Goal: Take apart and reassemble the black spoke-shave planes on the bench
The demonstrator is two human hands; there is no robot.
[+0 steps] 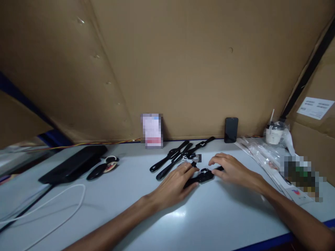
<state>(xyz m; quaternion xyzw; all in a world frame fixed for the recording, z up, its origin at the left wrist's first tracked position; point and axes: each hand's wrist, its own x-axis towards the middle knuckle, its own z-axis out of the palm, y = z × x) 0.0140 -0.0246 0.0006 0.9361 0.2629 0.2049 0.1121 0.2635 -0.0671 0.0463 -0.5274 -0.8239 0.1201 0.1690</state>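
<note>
A black two-handled tool shaped like a spokeshave (206, 175) lies low over the table, its wider middle showing between my hands. My left hand (176, 181) is closed round its left handle, with the thumb on the near side and the fingers on the far side. My right hand (232, 170) is at the other handle; its fingers are curved and apart, and the thumb is against the handle. Just beyond my hands lie several similar black spokeshaves (167, 160), crossing one another. A small clear plastic piece (196, 158) is among them.
A black phone (231, 130) and a blurred lit screen (152, 131) lean against the cardboard wall (178, 76). Plastic sleeves (261, 160) and a bagged cup (274, 134) are at right. At left are a black case (75, 164), keys with a fob (101, 170) and a white cable (68, 186).
</note>
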